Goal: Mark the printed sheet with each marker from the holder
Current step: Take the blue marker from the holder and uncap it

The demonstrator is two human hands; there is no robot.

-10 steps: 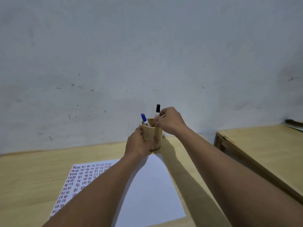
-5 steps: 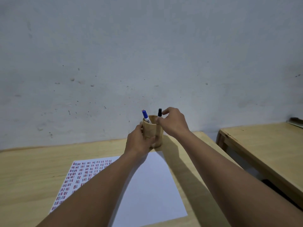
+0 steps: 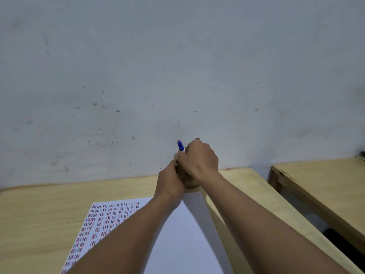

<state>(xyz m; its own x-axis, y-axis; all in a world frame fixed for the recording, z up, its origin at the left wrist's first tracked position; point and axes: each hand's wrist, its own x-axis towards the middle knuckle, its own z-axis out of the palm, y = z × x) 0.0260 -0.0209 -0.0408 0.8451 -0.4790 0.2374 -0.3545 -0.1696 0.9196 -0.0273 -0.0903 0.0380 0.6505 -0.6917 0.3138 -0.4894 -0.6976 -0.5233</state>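
Note:
A wooden holder (image 3: pixel 190 182) stands on the table just beyond the far edge of the printed sheet (image 3: pixel 110 216), mostly hidden by my hands. My left hand (image 3: pixel 170 181) wraps around the holder's left side. My right hand (image 3: pixel 200 160) covers the holder's top, its fingertips pinched on the white barrel of a blue-capped marker (image 3: pixel 180 145) that sticks up and leans left. The tip of a black-capped marker (image 3: pixel 197 138) peeks out above my right knuckles. The sheet has rows of short red and blue marks on its left part; its right part is white.
The wooden table (image 3: pixel 39 214) runs up to a pale scuffed wall (image 3: pixel 177 76). A second wooden table (image 3: pixel 320 186) stands to the right, across a narrow gap. My forearms cross over the sheet.
My right hand has moved left across the holder's top, from the black marker to the blue one. The black marker is now almost hidden behind it. My left hand stays on the holder.

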